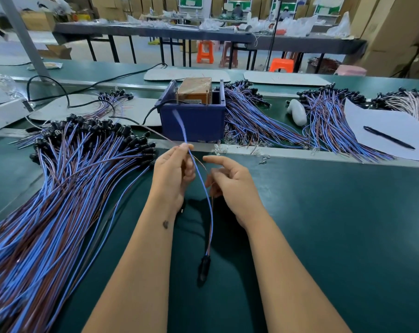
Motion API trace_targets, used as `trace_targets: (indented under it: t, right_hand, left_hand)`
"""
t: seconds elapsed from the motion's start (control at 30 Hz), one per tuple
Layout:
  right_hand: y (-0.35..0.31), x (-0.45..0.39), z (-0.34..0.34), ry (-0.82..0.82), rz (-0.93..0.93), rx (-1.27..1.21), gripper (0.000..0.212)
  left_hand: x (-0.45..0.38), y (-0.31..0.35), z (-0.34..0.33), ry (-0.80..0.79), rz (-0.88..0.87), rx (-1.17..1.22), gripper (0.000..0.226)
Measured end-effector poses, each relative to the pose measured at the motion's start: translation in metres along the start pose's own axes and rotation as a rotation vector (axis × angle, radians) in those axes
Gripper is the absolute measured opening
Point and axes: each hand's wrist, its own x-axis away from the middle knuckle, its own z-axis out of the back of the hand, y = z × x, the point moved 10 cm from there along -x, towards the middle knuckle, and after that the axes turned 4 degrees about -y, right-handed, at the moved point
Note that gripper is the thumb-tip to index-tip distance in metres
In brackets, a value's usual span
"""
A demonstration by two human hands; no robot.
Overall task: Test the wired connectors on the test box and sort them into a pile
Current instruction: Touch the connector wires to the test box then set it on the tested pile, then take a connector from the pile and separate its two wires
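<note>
Head view: left hand (173, 174) pinching blue wire (205, 188) at fingertips; right hand (230, 182) loosely curled on brown wire (200, 162), index finger straight. Black connector (203, 269) dangling below fingers, test box (194, 121) beyond. Best to spread bare ends apart before touching pins.
</note>
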Motion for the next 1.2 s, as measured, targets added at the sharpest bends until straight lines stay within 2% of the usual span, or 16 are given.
trace_targets:
  t: [0.07,0.13,0.2,0.27,0.3,0.4,0.5,0.57,0.7,0.77,0.87,0.97,1.07,1.2]
  right_hand:
    - [-0.002,0.002,-0.008,-0.092,0.015,0.113,0.052]
    - [-0.006,0.003,-0.017,-0.170,0.048,0.096,0.065]
    - [-0.010,0.003,-0.016,-0.169,0.074,-0.084,0.053]
    - [-0.011,0.001,-0.003,-0.069,0.084,-0.256,0.027]
    - [-0.007,0.000,0.006,0.005,0.072,-0.323,0.022]
    - [0.009,-0.001,0.035,0.238,-0.007,-0.405,0.030]
    - [0.022,0.003,0.062,0.447,-0.062,-0.415,0.032]
    - [0.025,0.007,0.078,0.533,-0.077,-0.404,0.033]
    - [0.019,0.020,0.116,0.592,-0.091,-0.131,0.030]
    - [0.008,0.023,0.136,0.560,-0.116,0.235,0.026]
    - [-0.006,0.037,0.170,0.504,-0.188,0.787,0.023]
    - [-0.005,0.048,0.191,0.413,-0.292,1.125,0.026]
    - [-0.006,0.059,0.214,0.415,-0.337,1.261,0.019]
    - [-0.012,0.069,0.241,0.458,-0.354,1.377,0.019]
  left_hand:
    - [-0.001,-0.001,0.002,0.013,0.022,0.103,0.023]
    - [-0.002,-0.004,0.005,0.039,0.036,0.116,0.023]
    - [-0.001,-0.006,0.007,0.065,0.042,0.092,0.024]
    - [-0.001,-0.007,0.009,0.069,0.036,0.008,0.023]
    - [0.000,-0.006,0.008,0.058,0.024,-0.051,0.022]
    - [0.003,0.000,-0.005,-0.029,-0.068,-0.232,0.019]
    - [0.014,0.004,-0.035,-0.233,-0.176,-0.400,0.020]
    - [0.025,-0.003,-0.056,-0.387,-0.184,-0.476,0.019]
    - [0.057,-0.040,-0.102,-0.725,-0.098,-0.705,0.031]
    - [0.068,-0.055,-0.117,-0.827,-0.133,-0.909,0.034]
    - [0.083,-0.064,-0.140,-0.820,-0.214,-1.059,0.030]
    - [0.102,-0.067,-0.165,-0.818,-0.319,-1.108,0.023]
    - [0.120,-0.078,-0.190,-0.874,-0.409,-1.187,0.022]
    - [0.117,-0.088,-0.196,-0.821,-0.383,-1.236,0.019]
